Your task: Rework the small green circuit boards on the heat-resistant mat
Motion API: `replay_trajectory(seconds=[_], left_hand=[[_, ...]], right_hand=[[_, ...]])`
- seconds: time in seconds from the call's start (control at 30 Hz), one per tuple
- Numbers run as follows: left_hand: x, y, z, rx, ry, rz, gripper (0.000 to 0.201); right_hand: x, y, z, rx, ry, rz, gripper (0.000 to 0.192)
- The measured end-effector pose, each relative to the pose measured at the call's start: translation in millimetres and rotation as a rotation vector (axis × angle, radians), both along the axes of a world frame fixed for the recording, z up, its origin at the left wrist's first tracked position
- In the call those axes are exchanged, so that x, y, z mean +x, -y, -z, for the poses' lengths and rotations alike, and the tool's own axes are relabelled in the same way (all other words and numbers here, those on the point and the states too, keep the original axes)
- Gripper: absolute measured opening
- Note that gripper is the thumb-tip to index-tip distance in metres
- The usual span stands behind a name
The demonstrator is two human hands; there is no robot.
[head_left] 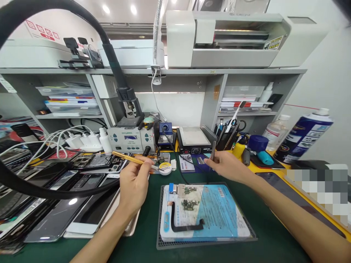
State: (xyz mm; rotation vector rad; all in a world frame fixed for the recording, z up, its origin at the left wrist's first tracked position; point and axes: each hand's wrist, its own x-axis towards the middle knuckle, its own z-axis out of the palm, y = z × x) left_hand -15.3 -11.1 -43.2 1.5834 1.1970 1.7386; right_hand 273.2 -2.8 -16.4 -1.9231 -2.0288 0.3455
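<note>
My left hand (pixel 134 184) is closed around a slim yellow-handled stick tool (pixel 126 157) with a pale front end. That end reaches a small round tin (pixel 165 168) with a white and yellow label; whether it touches is unclear. In my right hand (pixel 226 164), a pair of grey metal tweezers (pixel 212 152) stands nearly upright beside a purple card (pixel 196 166). In front of both hands lies a blue and white pad (pixel 216 219). Small green circuit boards (pixel 189 205) and a black flex cable (pixel 188 228) rest on it.
Several phones (pixel 94 204) crowd the left side. A rework station (pixel 131 139) and a heating plate (pixel 192 137) stand behind. To the right are a tool holder (pixel 229 135), bottles and a blue spray can (pixel 304 135). A thick black hose (pixel 105 33) arches across the left.
</note>
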Motion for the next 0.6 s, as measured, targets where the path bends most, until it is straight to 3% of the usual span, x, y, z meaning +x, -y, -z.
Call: replay_trajectory(seconds=[0.27, 0.6], left_hand=[[0.4, 1.6, -1.1, 0.000, -0.007, -0.003, 0.020], [2.6, 5.2, -2.9, 0.014, -0.022, 0.020, 0.020]], right_hand=[[12.0, -0.3, -2.5, -0.244, -0.096, -0.070, 0.023], [14.1, -6.6, 10.5, -0.182, 0.031, -0.085, 0.031]])
